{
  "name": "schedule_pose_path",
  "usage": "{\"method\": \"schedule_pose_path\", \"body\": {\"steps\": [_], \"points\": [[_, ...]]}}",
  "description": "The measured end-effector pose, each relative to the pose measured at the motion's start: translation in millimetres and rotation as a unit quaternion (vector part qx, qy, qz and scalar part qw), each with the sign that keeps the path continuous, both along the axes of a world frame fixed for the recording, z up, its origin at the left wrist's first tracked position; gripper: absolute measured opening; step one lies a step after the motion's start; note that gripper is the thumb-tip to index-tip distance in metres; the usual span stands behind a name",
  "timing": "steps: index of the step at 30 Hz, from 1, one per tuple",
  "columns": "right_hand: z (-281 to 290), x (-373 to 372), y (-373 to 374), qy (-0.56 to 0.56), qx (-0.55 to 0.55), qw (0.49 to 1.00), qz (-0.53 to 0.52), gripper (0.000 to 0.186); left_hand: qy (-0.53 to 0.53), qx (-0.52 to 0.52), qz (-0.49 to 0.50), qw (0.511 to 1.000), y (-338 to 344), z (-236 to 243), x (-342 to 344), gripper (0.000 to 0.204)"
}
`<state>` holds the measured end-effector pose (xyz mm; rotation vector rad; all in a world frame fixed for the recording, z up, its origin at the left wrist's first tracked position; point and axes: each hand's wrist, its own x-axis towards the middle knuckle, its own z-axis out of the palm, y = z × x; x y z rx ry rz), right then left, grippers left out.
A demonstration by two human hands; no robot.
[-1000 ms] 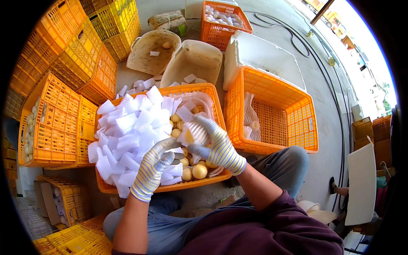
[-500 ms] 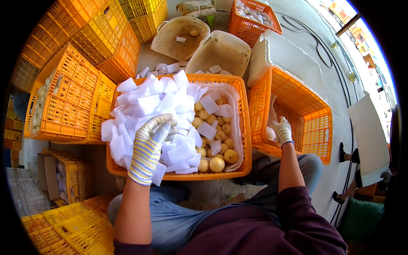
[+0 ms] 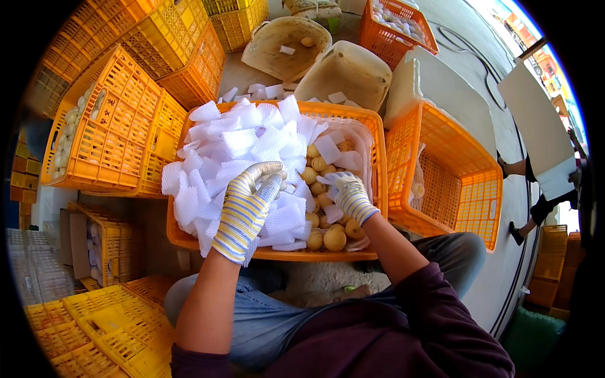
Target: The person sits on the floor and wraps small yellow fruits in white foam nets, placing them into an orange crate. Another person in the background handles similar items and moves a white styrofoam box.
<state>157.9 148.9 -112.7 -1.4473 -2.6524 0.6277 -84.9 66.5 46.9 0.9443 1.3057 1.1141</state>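
In front of me stands an orange plastic crate (image 3: 277, 256). A heap of white foam net sleeves (image 3: 236, 142) fills its left side, and round yellow fruits (image 3: 334, 238) lie at the right. My left hand (image 3: 249, 205), in a striped knit glove, is over the sleeves with its fingers curled in; whatever they hold is hidden. My right hand (image 3: 353, 196), gloved the same way, reaches down over the fruits, close to a loose sleeve (image 3: 328, 150). Its fingertips are blurred, so I cannot tell what they touch. Clear plastic film (image 3: 364, 142) lines the crate's right edge.
Beside it on the right stands a second orange crate (image 3: 466, 183) with wrapped pieces at its left end. Two dirty pale tubs (image 3: 353, 72) lie behind. Stacked crates (image 3: 120, 126) rise at left. At far right a person carries a white board (image 3: 535, 120).
My right hand has come out of the right-hand crate and moved left over the fruits. My left hand stays curled over the sleeves. At far right, the white board and a person's legs have shifted.
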Motion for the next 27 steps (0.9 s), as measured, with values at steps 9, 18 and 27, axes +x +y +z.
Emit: {"method": "schedule_pose_path", "body": {"steps": [9,18,27], "points": [[116,-2,-42,0.469,-0.315,0.818,-0.107,0.037,0.107,-0.011,-0.034,0.994,-2,-26,36,0.039],[137,-23,-51,0.386,-0.122,0.910,-0.092,0.034,0.204,0.050,0.019,0.978,2,-35,39,0.048],[145,-23,-41,0.415,-0.097,0.900,-0.094,0.032,0.198,0.192,-0.038,0.960,3,-5,35,0.052]]}}
